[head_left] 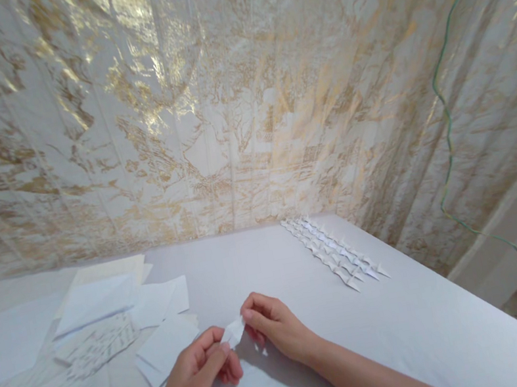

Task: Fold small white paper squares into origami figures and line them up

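A small, folded piece of white paper is held between two bare hands above the near middle of a smooth white worktop. Its left end is pinched by the thumb and fingers of the left hand, and its right end is gripped by the fingertips of the right hand; both hands are closed narrowly on it. The piece is held aslant, its long axis running from near left to far right, with one end directed at each hand. How its ends are shaped cannot be told, as they are covered by the fingers.

At the far right, slanting rows of pointed, folded white paper pieces are laid side by side, their sharp tips turned toward the near right. The left side is covered by overlapping white and cream paper sheets, some of them marked with faint lines. The scene is backed by a white wall covering with a shiny gold pattern, crossed at right by a thin green-and-yellow cable.
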Motion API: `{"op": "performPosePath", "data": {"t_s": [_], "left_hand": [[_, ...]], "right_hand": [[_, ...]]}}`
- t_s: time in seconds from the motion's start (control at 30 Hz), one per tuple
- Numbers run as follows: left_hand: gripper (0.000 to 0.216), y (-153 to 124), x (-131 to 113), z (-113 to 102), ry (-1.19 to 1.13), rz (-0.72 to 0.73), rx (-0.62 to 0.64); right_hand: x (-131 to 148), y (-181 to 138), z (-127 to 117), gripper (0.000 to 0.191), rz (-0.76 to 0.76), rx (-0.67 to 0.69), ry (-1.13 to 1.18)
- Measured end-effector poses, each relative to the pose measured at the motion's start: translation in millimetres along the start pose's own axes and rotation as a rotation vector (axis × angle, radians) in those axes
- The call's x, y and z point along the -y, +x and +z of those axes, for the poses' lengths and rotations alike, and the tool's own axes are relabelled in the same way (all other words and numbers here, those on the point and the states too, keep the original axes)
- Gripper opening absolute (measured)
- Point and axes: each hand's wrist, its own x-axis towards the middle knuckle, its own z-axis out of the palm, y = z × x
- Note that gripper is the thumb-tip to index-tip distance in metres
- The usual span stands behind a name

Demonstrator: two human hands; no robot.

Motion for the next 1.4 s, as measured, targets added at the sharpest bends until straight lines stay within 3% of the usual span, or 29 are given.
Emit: {"op": "performPosePath", "data": {"t_s": [0.13, 0.23, 0.93, 1.4], "left_hand": [[0.030, 3, 1, -4, -0.011, -0.034, -0.050], [0.030, 6, 4, -6, -0.019, -0.056, -0.063], [0.041, 5, 12, -4, -0.072, 0.066, -0.119], [0.039, 2, 6, -1, 0.045, 0.138, -0.305]], "right_hand": [[5, -1, -1, 0.035, -0.272, 0.060, -0.196], [5, -1, -2, 0.029, -0.351, 0.070, -0.305], [3, -1, 3, 0.030, -0.371, -0.105, -0.402], [1, -3, 3, 0.018, -0.323, -0.122, -0.403]]}}
